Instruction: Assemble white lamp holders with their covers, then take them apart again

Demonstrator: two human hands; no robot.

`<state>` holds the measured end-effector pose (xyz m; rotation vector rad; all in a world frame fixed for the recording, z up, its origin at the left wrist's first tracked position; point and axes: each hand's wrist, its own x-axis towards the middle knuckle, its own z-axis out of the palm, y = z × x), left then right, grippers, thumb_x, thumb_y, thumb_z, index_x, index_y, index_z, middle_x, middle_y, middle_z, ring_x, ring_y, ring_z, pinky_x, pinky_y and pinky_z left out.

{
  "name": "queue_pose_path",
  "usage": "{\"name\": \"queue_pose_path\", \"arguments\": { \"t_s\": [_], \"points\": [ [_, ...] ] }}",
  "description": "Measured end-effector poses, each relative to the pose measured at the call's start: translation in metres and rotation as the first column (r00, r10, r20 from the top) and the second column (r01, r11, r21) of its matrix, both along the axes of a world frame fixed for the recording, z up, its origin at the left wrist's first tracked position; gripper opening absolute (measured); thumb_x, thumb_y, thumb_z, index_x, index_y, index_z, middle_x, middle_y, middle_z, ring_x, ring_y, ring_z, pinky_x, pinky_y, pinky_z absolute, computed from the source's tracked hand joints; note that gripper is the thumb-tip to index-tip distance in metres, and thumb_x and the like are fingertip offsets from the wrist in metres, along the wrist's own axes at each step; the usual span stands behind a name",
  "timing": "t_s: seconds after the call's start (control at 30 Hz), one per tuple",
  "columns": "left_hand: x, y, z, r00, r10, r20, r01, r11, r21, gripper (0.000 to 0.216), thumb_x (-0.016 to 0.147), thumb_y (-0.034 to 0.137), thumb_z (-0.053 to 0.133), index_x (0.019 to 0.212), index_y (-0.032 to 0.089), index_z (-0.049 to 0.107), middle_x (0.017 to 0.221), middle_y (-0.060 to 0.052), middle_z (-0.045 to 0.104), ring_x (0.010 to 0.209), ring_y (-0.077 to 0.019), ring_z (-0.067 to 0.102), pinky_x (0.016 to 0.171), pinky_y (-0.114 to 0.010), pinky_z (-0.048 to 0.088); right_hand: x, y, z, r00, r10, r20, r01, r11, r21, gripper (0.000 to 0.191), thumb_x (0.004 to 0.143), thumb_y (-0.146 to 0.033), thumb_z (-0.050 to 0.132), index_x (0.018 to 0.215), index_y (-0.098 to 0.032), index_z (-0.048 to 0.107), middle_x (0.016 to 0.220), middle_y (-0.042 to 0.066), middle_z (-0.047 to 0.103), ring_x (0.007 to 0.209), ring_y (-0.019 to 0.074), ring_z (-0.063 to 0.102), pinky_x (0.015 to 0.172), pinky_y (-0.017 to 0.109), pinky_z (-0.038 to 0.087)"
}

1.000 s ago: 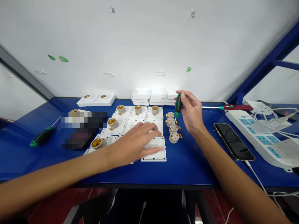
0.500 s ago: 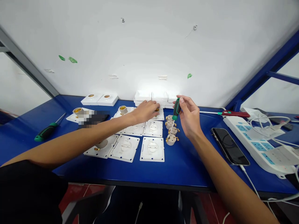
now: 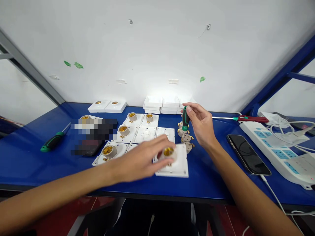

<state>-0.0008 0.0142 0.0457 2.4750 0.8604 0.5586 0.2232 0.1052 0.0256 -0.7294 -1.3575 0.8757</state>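
Note:
My left hand (image 3: 150, 157) has its fingers around a lamp socket (image 3: 168, 152) mounted on a square white base plate (image 3: 180, 167), over the front-right plate position near the table's front. Motion blurs the hand somewhat. In my right hand (image 3: 200, 124) is a green-and-black screwdriver (image 3: 185, 119), held upright with its shaft pointing down at the nearest of several loose beige sockets (image 3: 189, 147) lined up with brass terminals. Left of that line lie bare white plates (image 3: 145, 134) and plates bearing sockets (image 3: 123, 130). My left hand and the held plate hide some front plates.
White covers (image 3: 154, 101) are stacked by the wall, with two socketed covers (image 3: 115, 106) to their left. Another screwdriver (image 3: 52, 141) lies at left beside a dark, pixelated object (image 3: 103, 129). A phone (image 3: 248, 154), power strip (image 3: 275, 152) and red-handled tool (image 3: 253, 118) occupy the right.
My left hand has taken the socketed plate from the back row and brought it forward to the front right. My right hand stays by the loose sockets; its screwdriver is now more upright.

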Motion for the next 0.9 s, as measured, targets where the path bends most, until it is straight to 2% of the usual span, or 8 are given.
{"name": "queue_pose_path", "arguments": {
  "t_s": [0.07,0.2,0.33,0.63,0.8,0.9],
  "points": [
    [0.007,-0.020,-0.007,0.994,-0.097,-0.052,0.097,0.995,-0.002,0.029,0.108,0.035,0.054,0.135,0.022,0.054,0.116,-0.005,0.065,0.091,-0.0164,0.069,0.082,-0.029,0.056,0.001,0.000,0.001,1.000,0.001,-0.016,-0.001,1.000,-0.003,0.016,0.092,-0.042,0.074,0.102,-0.030,0.079,0.096,0.001,0.075,0.095,0.0185,0.071,0.088,0.036,0.058],
    [0.019,-0.032,-0.020,0.966,-0.176,-0.190,0.211,0.961,0.179,0.028,0.107,0.037,0.055,0.129,0.019,0.056,0.113,-0.007,0.066,0.086,-0.0197,0.071,0.075,-0.031,0.056,0.000,-0.002,0.001,0.999,0.000,-0.054,-0.002,0.999,-0.038,0.018,0.091,-0.045,0.074,0.103,-0.031,0.077,0.098,0.001,0.075,0.100,0.0194,0.072,0.092,0.036,0.059],
    [0.018,-0.022,-0.026,0.956,-0.135,-0.262,0.206,0.942,0.266,0.024,0.107,0.033,0.054,0.126,0.019,0.056,0.114,-0.007,0.064,0.081,-0.0188,0.070,0.067,-0.031,0.054,-0.002,-0.003,-0.001,0.998,-0.002,-0.058,0.000,0.999,-0.046,0.017,0.091,-0.045,0.074,0.103,-0.032,0.077,0.101,0.002,0.075,0.103,0.0207,0.073,0.096,0.039,0.059],
    [0.018,-0.015,-0.023,0.939,-0.128,-0.319,0.221,0.936,0.274,0.018,0.109,0.029,0.049,0.123,0.018,0.056,0.114,-0.008,0.063,0.083,-0.0191,0.066,0.074,-0.033,0.051,-0.003,-0.004,-0.001,0.996,-0.023,-0.083,0.021,0.999,-0.035,0.014,0.093,-0.039,0.073,0.104,-0.031,0.076,0.100,0.002,0.076,0.103,0.0205,0.074,0.099,0.040,0.059],
    [0.017,-0.016,-0.024,0.940,-0.136,-0.311,0.222,0.940,0.259,0.019,0.110,0.029,0.047,0.123,0.018,0.056,0.114,-0.008,0.063,0.094,-0.0209,0.066,0.077,-0.034,0.051,-0.010,-0.009,0.000,0.995,-0.081,-0.059,0.085,0.994,0.066,0.013,0.091,-0.027,0.075,0.104,-0.029,0.074,0.100,0.001,0.077,0.103,0.0206,0.075,0.099,0.041,0.060],
    [0.016,-0.016,-0.024,0.943,-0.136,-0.303,0.219,0.940,0.261,0.020,0.110,0.030,0.047,0.124,0.018,0.056,0.114,-0.007,0.062,0.097,-0.0211,0.066,0.080,-0.034,0.052,-0.016,-0.010,-0.003,0.997,-0.077,-0.013,0.078,0.987,0.142,0.016,0.088,-0.019,0.077,0.101,-0.028,0.074,0.103,0.001,0.078,0.103,0.0197,0.075,0.099,0.040,0.060]
  ]
}}
